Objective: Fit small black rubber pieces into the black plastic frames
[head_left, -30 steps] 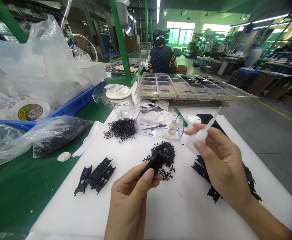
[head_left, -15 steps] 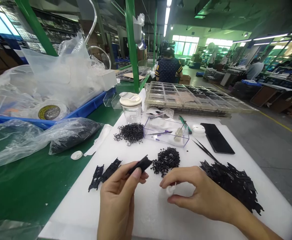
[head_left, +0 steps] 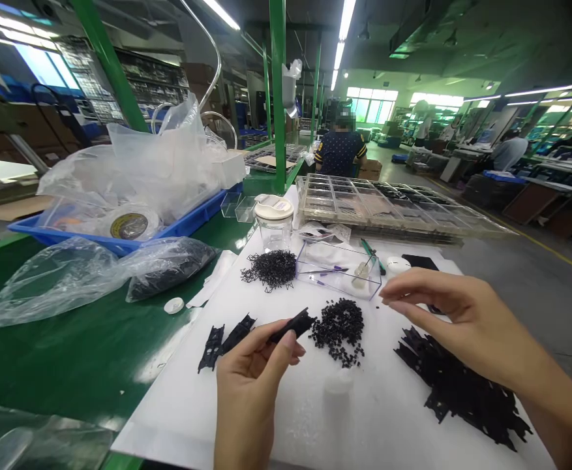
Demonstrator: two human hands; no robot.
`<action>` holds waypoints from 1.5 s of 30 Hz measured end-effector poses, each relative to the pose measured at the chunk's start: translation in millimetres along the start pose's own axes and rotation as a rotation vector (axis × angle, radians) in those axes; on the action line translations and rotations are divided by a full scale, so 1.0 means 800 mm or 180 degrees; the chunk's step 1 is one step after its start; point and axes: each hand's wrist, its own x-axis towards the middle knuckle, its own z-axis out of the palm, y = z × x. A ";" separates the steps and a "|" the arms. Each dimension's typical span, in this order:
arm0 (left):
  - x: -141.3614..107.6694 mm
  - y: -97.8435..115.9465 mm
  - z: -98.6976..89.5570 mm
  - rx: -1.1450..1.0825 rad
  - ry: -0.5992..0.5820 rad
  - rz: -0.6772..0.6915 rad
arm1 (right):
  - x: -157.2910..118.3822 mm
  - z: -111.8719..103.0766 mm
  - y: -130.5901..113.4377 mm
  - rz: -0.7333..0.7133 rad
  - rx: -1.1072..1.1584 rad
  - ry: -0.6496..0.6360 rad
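Note:
My left hand (head_left: 261,365) pinches a narrow black plastic part (head_left: 293,326) between thumb and fingers. My right hand (head_left: 452,313) hovers over the right side of the white work surface, thumb and index finger slightly apart, with nothing visible between them. A whitish bottle-like item (head_left: 338,398), hard to make out against the surface, stands between my hands. Tiny black pieces (head_left: 337,329) lie heaped just beyond the held part. Two similar black parts (head_left: 224,343) rest left of my left hand. Below my right hand is a pile of flat black parts (head_left: 466,391).
Thin bent black pieces (head_left: 273,269) are heaped beside a lidded clear jar (head_left: 274,222). Behind are a clear box (head_left: 337,277) with tools and a compartment tray (head_left: 364,202). A blue bin (head_left: 178,228) stands left. A person (head_left: 340,147) sits farther off.
My right hand has left the whitish item and moved right and away from me, over the tweezers' spot, hiding them. My left hand keeps the black part. The view has shifted slightly.

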 end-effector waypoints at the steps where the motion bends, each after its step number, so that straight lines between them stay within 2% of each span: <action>1: -0.002 0.001 0.003 0.0037 -0.0006 -0.0004 | 0.007 0.005 -0.005 -0.0030 0.0023 -0.0144; 7: -0.006 0.000 0.017 0.0158 -0.0173 -0.0004 | 0.045 0.055 -0.022 0.0061 0.0789 -0.1145; 10: -0.005 -0.003 0.018 0.0225 -0.0226 0.0066 | 0.050 0.074 -0.020 0.0040 0.1140 -0.1347; 17: -0.008 -0.007 0.027 0.0186 -0.0206 0.0636 | 0.048 0.088 -0.010 0.0064 0.1258 -0.1156; 25: -0.010 -0.012 0.029 0.0208 -0.0116 0.0899 | 0.045 0.094 -0.006 0.0093 0.1682 -0.0988; 31: -0.005 -0.018 0.019 0.0480 -0.0383 0.1166 | 0.043 0.093 -0.001 0.0142 0.1842 -0.1027; 34: -0.002 -0.024 0.015 0.0547 -0.0503 0.1215 | 0.042 0.093 0.002 0.0159 0.1928 -0.1022; 45: -0.004 -0.021 0.019 0.0460 -0.0375 0.1030 | 0.038 0.098 0.007 0.0124 0.2215 -0.0939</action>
